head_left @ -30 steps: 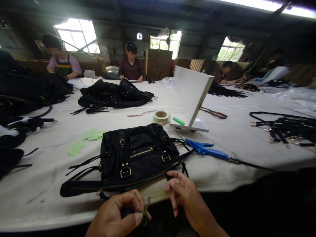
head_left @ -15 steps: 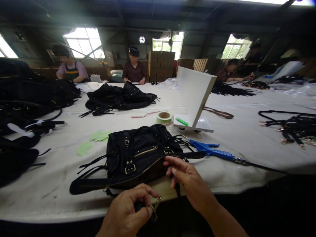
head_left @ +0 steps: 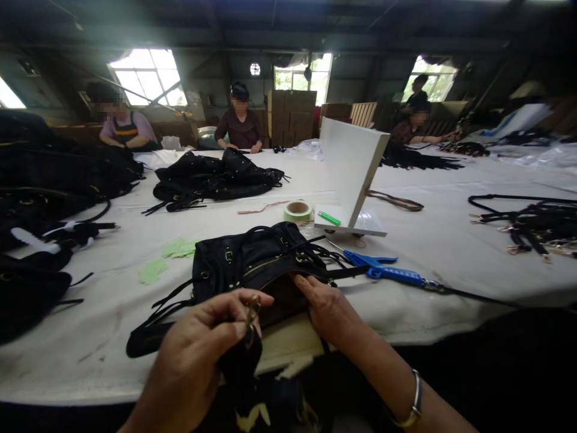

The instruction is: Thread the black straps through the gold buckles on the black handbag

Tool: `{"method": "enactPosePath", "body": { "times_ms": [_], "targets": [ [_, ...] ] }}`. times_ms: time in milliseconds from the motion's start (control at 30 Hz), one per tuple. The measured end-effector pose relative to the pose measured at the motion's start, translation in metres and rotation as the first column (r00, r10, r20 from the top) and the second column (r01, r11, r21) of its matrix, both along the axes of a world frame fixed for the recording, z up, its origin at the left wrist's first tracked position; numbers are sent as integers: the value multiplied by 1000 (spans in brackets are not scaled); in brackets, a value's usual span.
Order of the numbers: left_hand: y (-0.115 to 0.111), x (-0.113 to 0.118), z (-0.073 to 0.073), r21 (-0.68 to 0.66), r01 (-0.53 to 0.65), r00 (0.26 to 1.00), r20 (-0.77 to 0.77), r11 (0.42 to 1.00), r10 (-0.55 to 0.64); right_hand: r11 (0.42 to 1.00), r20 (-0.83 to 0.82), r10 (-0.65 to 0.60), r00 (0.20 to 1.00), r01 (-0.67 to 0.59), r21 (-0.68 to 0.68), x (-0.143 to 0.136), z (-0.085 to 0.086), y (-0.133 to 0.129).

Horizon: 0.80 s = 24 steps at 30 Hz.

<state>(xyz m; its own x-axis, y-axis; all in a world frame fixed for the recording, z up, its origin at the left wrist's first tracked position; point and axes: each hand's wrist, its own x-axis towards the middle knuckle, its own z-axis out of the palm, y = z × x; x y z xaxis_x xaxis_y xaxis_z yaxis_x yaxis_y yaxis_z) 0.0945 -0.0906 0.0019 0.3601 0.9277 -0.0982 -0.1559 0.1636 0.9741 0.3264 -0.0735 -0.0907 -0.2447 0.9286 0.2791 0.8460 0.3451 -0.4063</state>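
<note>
Got a clip (head_left: 253,308) in the left hand (head_left: 198,346) and a handbag (head_left: 264,258) on the table (head_left: 108,282), just ahead of the right hand (head_left: 328,305). Also got a tape roll (head_left: 297,210) and board (head_left: 349,168) straight past that hand, a bag heap (head_left: 216,177) beyond the left hand, a bag pile (head_left: 54,174) further left, plus a blow gun (head_left: 387,270), then straps (head_left: 527,225), off right.

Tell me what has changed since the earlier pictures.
The left hand has raised the metal clasp it holds, toward the black bag. The right hand has moved forward to the bag's mouth, which now gapes wider. The blue air gun and tape roll stayed put.
</note>
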Motion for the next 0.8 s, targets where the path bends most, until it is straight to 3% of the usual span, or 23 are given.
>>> {"method": "enactPosePath", "body": {
  "times_ms": [100, 200, 333, 400, 467, 567, 667, 800],
  "targets": [
    [2, -4, 29, 266, -141, 990, 35, 954, 137, 1000, 46, -27, 999, 27, 0, -1, 6, 4],
    [3, 6, 36, 536, -153, 974, -62, 830, 220, 996, 151, -82, 985, 86, -23, -4, 13, 6],
    [3, 32, 15, 752, 139, 928, -325, 644, 180, 990, 183, -107, 977, 122, -72, -7, 20, 7],
    [3, 45, 0, 798, 266, 899, -408, 541, 159, 990, 178, -98, 979, 114, -81, -6, 20, 9],
    [4, 55, -15, 782, 387, 860, -497, 489, 115, 992, 179, -87, 980, 101, -75, -4, 19, 11],
    [9, 66, -38, 694, 498, 795, -605, 519, 46, 992, 178, -85, 980, 100, -75, -1, 15, 13],
    [18, 73, -55, 632, 502, 757, -651, 590, 52, 990, 140, -100, 985, 113, -88, 1, 11, 13],
    [32, 76, -61, 526, 524, 634, -766, 670, 106, 995, 50, -95, 994, 97, -36, 3, 8, 11]
  ]
}}
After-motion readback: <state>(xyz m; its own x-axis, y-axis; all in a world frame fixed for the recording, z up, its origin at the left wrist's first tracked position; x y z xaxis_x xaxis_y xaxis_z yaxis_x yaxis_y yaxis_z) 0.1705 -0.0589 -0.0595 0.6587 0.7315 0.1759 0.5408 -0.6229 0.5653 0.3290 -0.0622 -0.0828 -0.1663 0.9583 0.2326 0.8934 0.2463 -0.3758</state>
